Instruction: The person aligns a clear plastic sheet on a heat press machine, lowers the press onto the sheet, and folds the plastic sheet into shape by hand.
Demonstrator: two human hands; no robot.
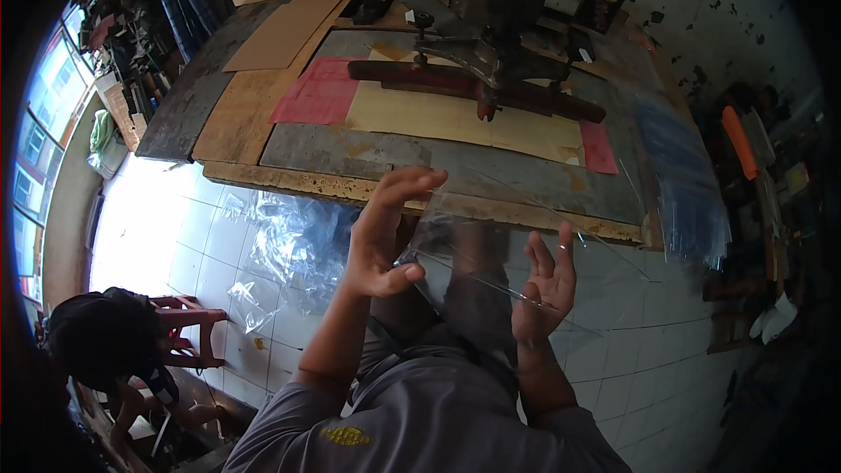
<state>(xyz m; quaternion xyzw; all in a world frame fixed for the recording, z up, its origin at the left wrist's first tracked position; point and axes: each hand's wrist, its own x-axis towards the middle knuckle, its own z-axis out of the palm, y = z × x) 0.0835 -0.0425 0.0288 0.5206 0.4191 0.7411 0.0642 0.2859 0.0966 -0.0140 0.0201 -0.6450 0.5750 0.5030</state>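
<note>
A clear plastic sheet (477, 250), perhaps several layers, hangs in the air between my hands, in front of the table's near edge. My left hand (381, 232) curves around its left side, with the thumb well apart from the fingers and the sheet's edge near the palm. On the other side, my right hand (547, 285) faces it with fingers raised and spread. The sheet crosses by the right thumb and reaches out past that hand. Whether either thumb presses on it I cannot tell. Glare and transparency hide parts of its outline.
A press-like machine (499, 70) with a long bar stands over a yellow sheet (438, 118) on the table (315, 153). Clear bluish plastic sheets (688, 184) drape over the right edge. A plastic pile (293, 241) lies on the floor. Another person (105, 342) sits near a red stool (197, 328).
</note>
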